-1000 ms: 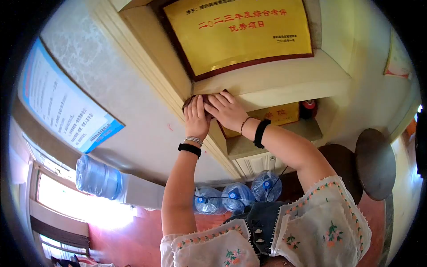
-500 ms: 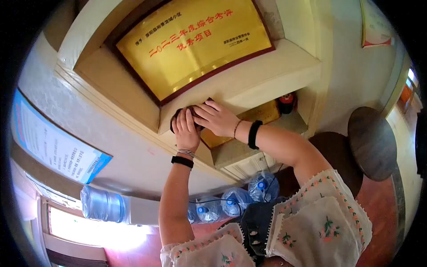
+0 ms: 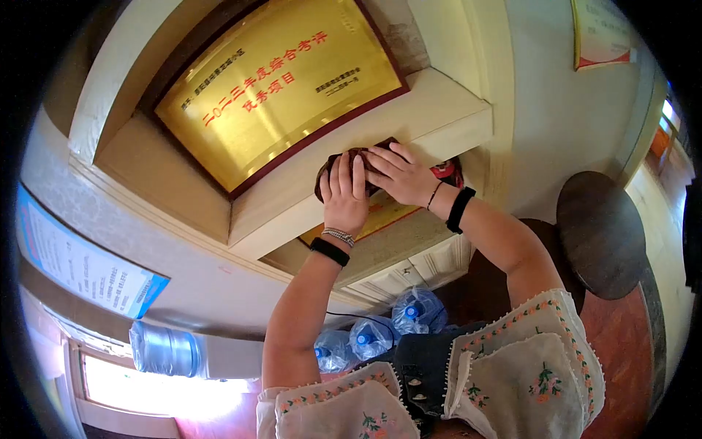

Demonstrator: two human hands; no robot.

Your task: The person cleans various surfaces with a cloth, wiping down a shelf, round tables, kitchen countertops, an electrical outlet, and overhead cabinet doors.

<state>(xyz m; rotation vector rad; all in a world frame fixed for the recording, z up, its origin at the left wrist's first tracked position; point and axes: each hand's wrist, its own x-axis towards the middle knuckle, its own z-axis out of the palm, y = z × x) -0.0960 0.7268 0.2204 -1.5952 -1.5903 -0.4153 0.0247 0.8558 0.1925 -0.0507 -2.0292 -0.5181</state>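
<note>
- The fingers of the left hand (image 3: 345, 192) are stretched out and lie upon a dark brown cloth (image 3: 354, 152); I cannot tell whether they also pinch it.
- The fingers of the right hand (image 3: 402, 175) are likewise extended, slightly spread, over the right part of the same cloth; their grip, too, I cannot tell.
- The two hands are near one another, with the cloth under both of them.
- The cloth is bunched at the near edge of a cream ledge (image 3: 446, 113).
- On the far side of the ledge a gold plaque (image 3: 278, 95) with red characters leans, tilted, in its dark frame.
- Below the ledge, partly hidden by the arms, is a second gold panel (image 3: 387, 213); to its right is a red and black object (image 3: 448, 173).
- Nearer are white cabinet doors (image 3: 439, 261) and plastic-wrapped water bottles (image 3: 418, 311).
- At the right stands a dark round panel (image 3: 603, 234); at the left hangs a blue-edged poster (image 3: 88, 256).
</note>
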